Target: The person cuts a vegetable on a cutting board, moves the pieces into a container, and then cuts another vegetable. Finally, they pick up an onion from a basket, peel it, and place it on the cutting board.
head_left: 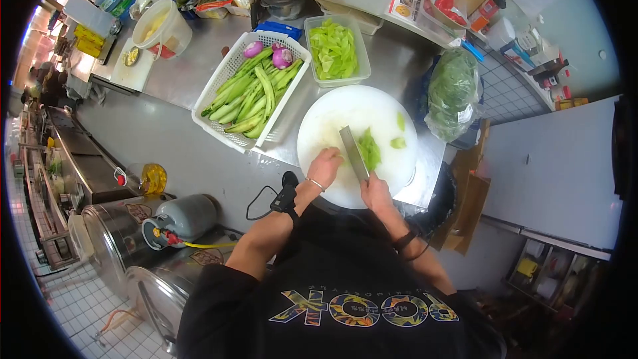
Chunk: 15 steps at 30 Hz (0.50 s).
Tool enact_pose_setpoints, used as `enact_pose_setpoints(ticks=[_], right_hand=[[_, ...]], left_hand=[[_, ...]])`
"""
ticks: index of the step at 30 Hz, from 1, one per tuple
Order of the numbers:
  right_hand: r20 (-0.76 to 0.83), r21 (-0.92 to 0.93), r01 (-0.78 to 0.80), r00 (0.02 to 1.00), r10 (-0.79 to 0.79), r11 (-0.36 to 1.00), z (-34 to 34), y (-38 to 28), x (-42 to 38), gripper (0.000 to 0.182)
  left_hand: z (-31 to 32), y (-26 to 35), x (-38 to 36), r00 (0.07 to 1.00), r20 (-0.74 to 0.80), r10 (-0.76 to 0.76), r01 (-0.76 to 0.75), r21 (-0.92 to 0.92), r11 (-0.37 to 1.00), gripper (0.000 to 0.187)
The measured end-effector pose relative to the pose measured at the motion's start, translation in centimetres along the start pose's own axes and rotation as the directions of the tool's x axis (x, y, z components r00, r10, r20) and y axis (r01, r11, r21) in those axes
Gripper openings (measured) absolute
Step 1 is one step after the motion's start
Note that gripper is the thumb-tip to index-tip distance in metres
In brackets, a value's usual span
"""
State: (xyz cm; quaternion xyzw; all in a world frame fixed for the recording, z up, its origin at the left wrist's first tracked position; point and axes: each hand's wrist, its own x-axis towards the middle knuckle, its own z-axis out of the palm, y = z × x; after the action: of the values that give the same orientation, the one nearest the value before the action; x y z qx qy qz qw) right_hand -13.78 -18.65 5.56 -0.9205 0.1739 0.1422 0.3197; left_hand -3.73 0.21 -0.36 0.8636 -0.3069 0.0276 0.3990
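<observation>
My right hand (377, 194) grips the handle of a cleaver (354, 153), its broad blade standing over the round white cutting board (319, 119). Against the blade's right side lies a small pile of thin light-green vegetable slices (369, 149). Two loose slices (398, 142) rest farther right on the board. My left hand (325, 167) is at the board's left part, left of the blade, with fingers curled together. A bit of green shows at its fingertips, but what they hold is mostly hidden.
Behind the board stands a clear container (334, 53) of similar slices. A white basket (203, 103) of long green vegetables and purple onions is to the left. A bagged green vegetable (455, 86) sits at right. A gas cylinder (189, 219) stands lower left.
</observation>
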Motion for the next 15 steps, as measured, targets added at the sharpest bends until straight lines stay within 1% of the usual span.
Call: enact_pose_setpoints(ticks=[1, 3, 4, 6, 8, 10, 12, 13, 15], right_hand=[[-0.001, 0.004, 0.004, 1.000, -0.004, 1.000, -0.1, -0.2, -0.1, 0.028], [-0.007, 0.010, 0.013, 1.000, -0.013, 1.000, -0.1, 0.0, 0.2, 0.028], [-0.010, 0.014, 0.025, 1.000, -0.025, 1.000, 0.1, 0.4, 0.3, 0.027], [0.000, 0.030, 0.064, 0.998, -0.064, 0.997, 0.3, 0.5, 0.2, 0.026], [0.009, -0.002, 0.078, 0.997, -0.078, 0.997, -0.5, -0.3, -0.1, 0.023], [0.020, 0.002, 0.071, 0.997, -0.071, 0.998, -0.5, -0.6, 0.0, 0.022], [0.021, -0.015, 0.092, 0.996, -0.092, 0.996, -0.9, -1.2, -0.3, 0.022], [0.036, -0.010, 0.120, 0.992, -0.120, 0.993, -1.5, -1.7, -0.7, 0.022], [0.033, -0.030, 0.107, 0.994, -0.106, 0.994, -2.6, -2.8, -1.2, 0.025]], left_hand=[[-0.3, -0.1, -0.1, 1.000, 0.000, 0.002, -0.002, 0.005, 1.000, 0.013], [-0.7, -0.2, 0.0, 0.997, 0.070, 0.042, -0.039, -0.040, 0.998, 0.015], [-0.3, -0.5, 0.1, 0.997, 0.067, 0.044, -0.042, -0.035, 0.998, 0.015], [0.4, -1.2, 0.1, 0.982, 0.141, 0.129, -0.131, 0.009, 0.991, 0.018], [0.0, -1.5, -0.1, 0.965, 0.190, 0.181, -0.191, 0.035, 0.981, 0.023], [-1.5, -0.5, 0.1, 0.925, 0.376, 0.060, -0.065, 0.001, 0.998, 0.030], [-1.1, -1.5, 0.1, 0.923, 0.339, 0.185, -0.208, 0.033, 0.977, 0.028], [-0.8, -1.4, 0.1, 0.931, 0.329, 0.162, -0.191, 0.058, 0.980, 0.028], [-0.2, -1.3, 0.3, 0.914, 0.393, 0.106, -0.124, 0.023, 0.992, 0.023]])
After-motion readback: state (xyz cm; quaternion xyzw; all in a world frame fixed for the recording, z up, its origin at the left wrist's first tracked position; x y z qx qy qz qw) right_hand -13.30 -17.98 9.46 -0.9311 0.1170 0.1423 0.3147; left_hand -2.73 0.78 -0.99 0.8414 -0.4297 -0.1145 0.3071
